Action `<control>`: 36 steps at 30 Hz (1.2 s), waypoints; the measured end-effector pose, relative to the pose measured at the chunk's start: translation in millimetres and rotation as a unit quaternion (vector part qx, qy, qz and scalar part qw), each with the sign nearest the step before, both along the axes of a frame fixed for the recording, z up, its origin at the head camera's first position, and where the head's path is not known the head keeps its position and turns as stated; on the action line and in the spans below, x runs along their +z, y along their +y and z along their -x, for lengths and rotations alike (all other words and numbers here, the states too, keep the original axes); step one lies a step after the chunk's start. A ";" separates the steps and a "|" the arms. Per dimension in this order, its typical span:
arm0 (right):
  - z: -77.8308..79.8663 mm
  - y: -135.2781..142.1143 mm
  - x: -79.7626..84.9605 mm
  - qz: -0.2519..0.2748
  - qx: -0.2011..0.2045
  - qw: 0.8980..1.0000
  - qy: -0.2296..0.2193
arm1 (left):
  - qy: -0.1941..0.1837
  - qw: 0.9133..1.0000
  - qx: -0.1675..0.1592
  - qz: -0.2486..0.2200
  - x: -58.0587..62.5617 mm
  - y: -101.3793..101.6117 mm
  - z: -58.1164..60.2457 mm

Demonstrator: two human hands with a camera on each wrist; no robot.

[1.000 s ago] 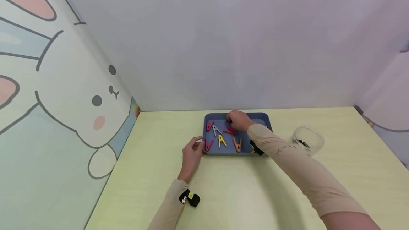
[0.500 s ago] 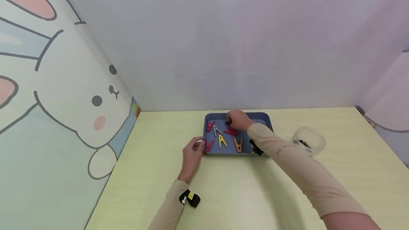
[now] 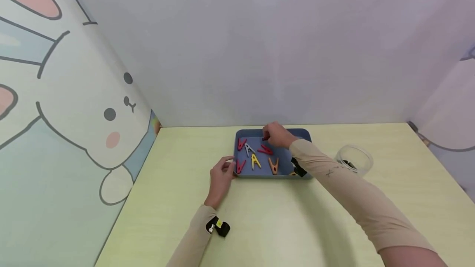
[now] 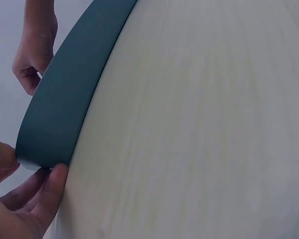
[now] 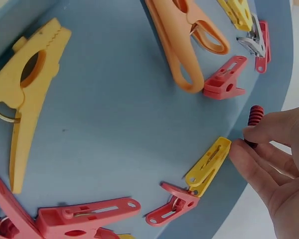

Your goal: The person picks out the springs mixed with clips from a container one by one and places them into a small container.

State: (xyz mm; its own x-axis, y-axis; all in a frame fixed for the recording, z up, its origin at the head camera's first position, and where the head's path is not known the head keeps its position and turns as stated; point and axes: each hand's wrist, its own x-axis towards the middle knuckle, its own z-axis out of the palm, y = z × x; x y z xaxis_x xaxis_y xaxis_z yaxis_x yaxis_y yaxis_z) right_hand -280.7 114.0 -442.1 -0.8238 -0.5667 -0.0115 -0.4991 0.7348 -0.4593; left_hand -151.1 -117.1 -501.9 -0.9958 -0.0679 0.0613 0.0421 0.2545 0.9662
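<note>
A shallow blue-grey tray (image 3: 272, 176) stands on the table near the wall. Loose in it lie red, yellow, orange and grey spring clips, among them an orange clip (image 5: 182, 42) and a small yellow clip (image 5: 209, 164). My left hand (image 3: 220, 180) grips the tray's near left corner, the thumb on one side of its wall and fingers on the other. Over the tray's far part, my right hand (image 3: 277, 135) pinches a small dark red ribbed cylinder (image 5: 255, 115) between thumb and fingers. Its lower end is hidden by the fingertips.
Right of the tray stands a clear round container (image 3: 354, 160) with small black ribbed pieces in it. Close behind the tray rises a plain pale wall (image 3: 274, 52). A wall with a cartoon rabbit (image 3: 85, 110) borders the table on the left.
The head view has shifted slightly. Relative to the tray, my right hand has moved a little to the right. My left hand stays at the tray's corner.
</note>
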 end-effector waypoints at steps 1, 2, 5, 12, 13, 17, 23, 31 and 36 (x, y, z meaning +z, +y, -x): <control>-0.4 0.0 1.1 0.000 0.000 1.000 0.001 | 0.000 1.000 0.000 0.000 0.0 -0.1 0.3; -0.8 0.1 1.9 -0.001 0.001 1.000 0.001 | 0.000 1.000 -0.001 0.001 0.1 -0.1 0.7; -1.7 0.6 2.9 -0.001 0.002 1.000 0.001 | 0.002 1.000 -0.001 0.002 0.6 -0.2 1.7; -1.4 2.3 2.7 -0.004 0.007 1.000 0.009 | 0.010 1.000 -0.003 0.004 1.0 -0.5 3.8; -1.2 2.5 3.0 -0.003 0.008 1.000 0.010 | 0.010 1.000 -0.002 0.004 1.2 -0.5 4.1; -1.4 4.0 4.2 -0.007 0.009 1.000 0.015 | 0.013 1.000 -0.002 0.005 1.8 -0.2 5.5; -4.8 5.8 8.1 -0.020 0.003 1.000 0.011 | 0.004 1.000 0.002 0.007 -0.1 -0.4 7.6; -9.6 7.0 17.4 -0.033 0.001 0.999 0.005 | 0.005 1.000 -0.003 -0.008 1.8 -2.5 10.1; -11.1 9.5 20.8 -0.034 0.001 0.999 0.006 | 0.000 1.000 -0.017 -0.025 21.1 -0.9 4.5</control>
